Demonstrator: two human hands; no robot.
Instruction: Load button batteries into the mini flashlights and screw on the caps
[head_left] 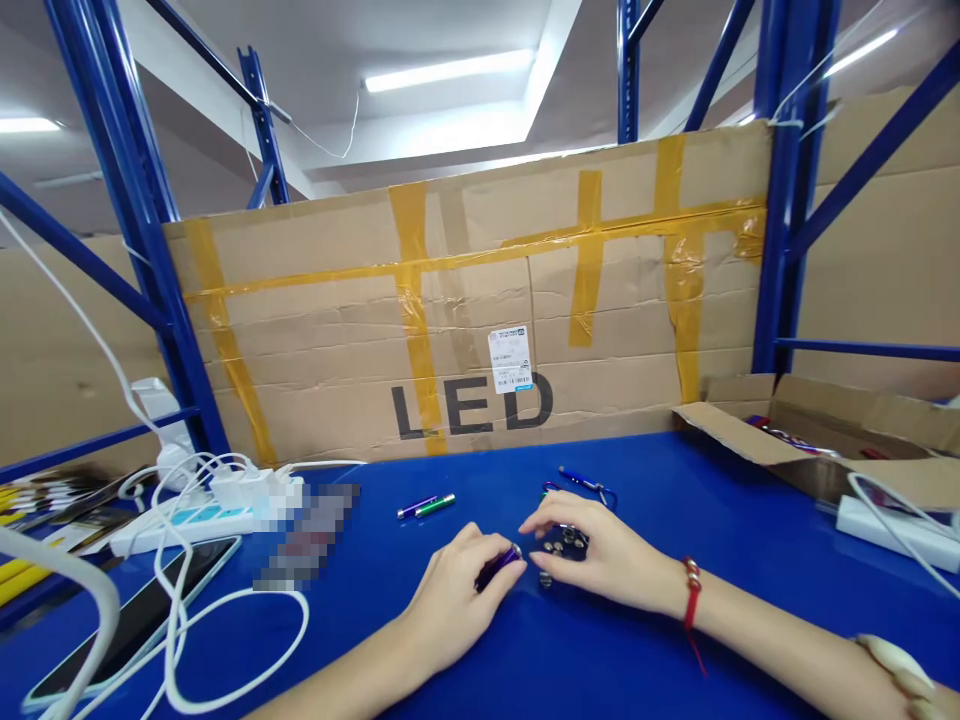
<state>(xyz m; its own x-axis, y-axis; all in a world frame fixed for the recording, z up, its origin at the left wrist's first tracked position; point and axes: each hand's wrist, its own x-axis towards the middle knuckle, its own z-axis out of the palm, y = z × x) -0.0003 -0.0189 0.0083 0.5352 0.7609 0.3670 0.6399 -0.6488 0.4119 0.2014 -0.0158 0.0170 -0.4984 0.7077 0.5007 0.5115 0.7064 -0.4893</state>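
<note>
My left hand point(466, 598) is closed around a short purple metal tube point(498, 565) that looks like a mini flashlight body. Its silver end points toward my right hand point(600, 553), whose thumb and fingers are curved but apart. Beneath and beside those right fingers lie several small round silver pieces point(553, 548), like button cells. Part of this group is hidden by the hand. Farther back on the table, a purple tube point(417, 507) and a green tube point(435, 505) with silver ends lie side by side. A blue pen-like tube with a cord point(581, 479) rests behind my right hand.
On the left are a white power strip point(187, 520), looping white cables point(176, 600) and a phone point(142, 620). A cardboard panel point(345, 360) stands along the back of the blue table point(645, 660). To the right sit an open cardboard box point(795, 450) and another power strip point(900, 535).
</note>
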